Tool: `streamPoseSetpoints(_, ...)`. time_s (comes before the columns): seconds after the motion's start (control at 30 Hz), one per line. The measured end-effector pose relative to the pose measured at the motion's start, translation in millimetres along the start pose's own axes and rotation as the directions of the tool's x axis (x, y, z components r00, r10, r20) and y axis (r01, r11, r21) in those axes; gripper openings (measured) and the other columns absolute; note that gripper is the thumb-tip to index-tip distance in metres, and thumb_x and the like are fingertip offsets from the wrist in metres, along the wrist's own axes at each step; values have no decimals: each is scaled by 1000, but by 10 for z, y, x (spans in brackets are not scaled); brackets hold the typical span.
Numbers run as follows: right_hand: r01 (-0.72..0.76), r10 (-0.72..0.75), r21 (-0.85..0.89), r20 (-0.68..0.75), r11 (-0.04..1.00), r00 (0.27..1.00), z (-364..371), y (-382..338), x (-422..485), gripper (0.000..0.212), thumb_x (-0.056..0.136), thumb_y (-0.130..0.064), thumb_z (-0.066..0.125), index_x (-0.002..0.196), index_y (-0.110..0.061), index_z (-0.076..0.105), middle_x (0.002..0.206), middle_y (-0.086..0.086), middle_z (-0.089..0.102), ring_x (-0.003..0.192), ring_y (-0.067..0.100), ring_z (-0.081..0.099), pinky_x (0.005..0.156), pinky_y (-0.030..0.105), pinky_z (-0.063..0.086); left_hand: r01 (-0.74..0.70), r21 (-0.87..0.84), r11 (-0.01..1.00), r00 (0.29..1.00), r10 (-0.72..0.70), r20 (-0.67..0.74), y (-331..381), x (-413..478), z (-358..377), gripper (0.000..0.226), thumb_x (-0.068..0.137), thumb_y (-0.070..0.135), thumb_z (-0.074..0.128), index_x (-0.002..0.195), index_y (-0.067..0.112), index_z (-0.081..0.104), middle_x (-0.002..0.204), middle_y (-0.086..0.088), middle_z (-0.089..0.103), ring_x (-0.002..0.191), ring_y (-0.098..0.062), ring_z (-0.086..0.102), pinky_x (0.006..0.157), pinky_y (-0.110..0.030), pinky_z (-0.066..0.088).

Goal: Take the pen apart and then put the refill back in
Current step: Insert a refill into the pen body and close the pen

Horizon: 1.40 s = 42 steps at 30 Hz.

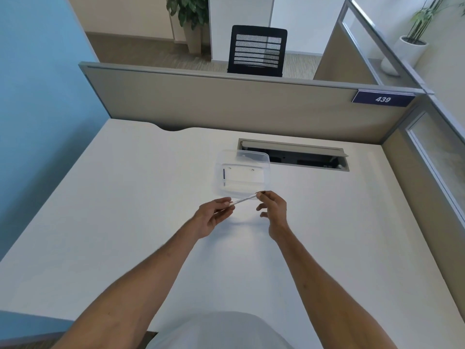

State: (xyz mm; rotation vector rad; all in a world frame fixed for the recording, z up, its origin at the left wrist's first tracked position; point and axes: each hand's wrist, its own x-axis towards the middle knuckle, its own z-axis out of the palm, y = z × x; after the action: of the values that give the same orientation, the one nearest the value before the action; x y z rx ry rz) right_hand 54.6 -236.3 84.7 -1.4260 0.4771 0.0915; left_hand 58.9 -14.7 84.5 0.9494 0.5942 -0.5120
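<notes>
A thin white pen [243, 199] is held level above the white desk [125, 197], just in front of a clear plastic box [264, 181]. My left hand [214, 217] pinches the pen's left end. My right hand [274, 210] pinches its right end between thumb and forefinger, the other fingers spread. Inside the box, along its left wall, lies a thin dark refill-like stick [224, 177]. Two tiny pieces [252, 169] lie near the box's far wall, too small to identify.
An open cable slot [294, 154] is cut into the desk behind the box. A grey partition [226, 102] closes the far edge, a blue wall [37, 96] the left. A black mesh chair [258, 50] stands beyond the partition.
</notes>
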Motion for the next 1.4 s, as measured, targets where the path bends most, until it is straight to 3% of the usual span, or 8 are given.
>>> streamPoseSetpoints(0.13, -39, 41, 70, -24, 997, 999, 6, -14, 14, 23, 95, -21, 78, 105, -1, 80, 90, -2, 76, 75, 18, 69, 68, 33, 45, 59, 184, 981, 992, -79, 101, -48, -17, 20, 32, 98, 1, 74, 129, -6, 75, 127, -23, 78, 108, -27, 80, 91, -31, 67)
streamPoseSetpoints(0.37, -92, 94, 252, 4, 963, 996, 33, -51, -21, 21, 102, -19, 60, 100, -10, 79, 103, 1, 81, 103, 25, 73, 85, 40, 50, 41, 379, 925, 975, -120, 187, -100, -42, 118, 30, 100, 8, 74, 130, 1, 77, 130, -17, 79, 126, -28, 75, 108, -37, 61)
streamPoseSetpoints(0.5, -201, 165, 582, 114, 788, 980, 88, -170, -41, 46, 106, -41, 50, 106, -5, 77, 111, 13, 80, 108, 32, 75, 97, 45, 52, -35, 434, 900, 974, -66, 215, -125, -21, 190, 33, 99, 11, 76, 131, 2, 76, 128, -16, 80, 127, -32, 74, 110, -39, 59)
streamPoseSetpoints(0.6, -236, 184, 693, 150, 681, 972, 133, -216, -32, 69, 107, -61, 41, 103, -2, 76, 112, 17, 80, 108, 35, 75, 106, 47, 51, -73, 444, 893, 965, -50, 259, -156, -22, 241, 33, 99, 11, 76, 131, 1, 76, 127, -18, 80, 126, -34, 74, 109, -39, 60)
streamPoseSetpoints(0.8, -261, 263, 704, 109, 660, 959, 164, -323, -77, 64, 101, -65, 47, 68, -12, 60, 75, 7, 62, 75, 28, 66, 81, 41, 47, -129, 450, 884, 937, -40, 348, -199, -41, 331, 33, 98, 12, 77, 130, 2, 78, 129, -19, 79, 125, -34, 75, 109, -37, 59)
streamPoseSetpoints(1.03, -236, 233, 707, 103, 666, 967, 125, -290, -94, 60, 96, -61, 51, 60, -21, 27, 54, -2, 24, 51, 18, 25, 55, 32, 21, -147, 501, 853, 923, -64, 379, -193, -100, 391, 34, 99, 18, 79, 126, -1, 79, 126, -22, 79, 123, -33, 76, 114, -38, 56)
streamPoseSetpoints(1.17, -217, 251, 689, 53, 691, 966, 134, -282, -127, 57, 96, -56, 51, 61, -23, 21, 52, -4, 17, 55, 17, 8, 53, 33, 9, -160, 542, 825, 910, -89, 404, -190, -149, 403, 36, 99, 23, 79, 127, 0, 79, 125, -21, 80, 122, -34, 76, 114, -39, 56)
streamPoseSetpoints(1.4, -205, 287, 709, 4, 675, 958, 129, -303, -123, 45, 91, -45, 48, 71, -25, 13, 64, -3, 9, 53, 17, 6, 50, 30, 7, -182, 573, 799, 896, -106, 432, -137, -180, 402, 37, 99, 25, 78, 130, 2, 78, 128, -18, 80, 123, -31, 76, 114, -37, 56)
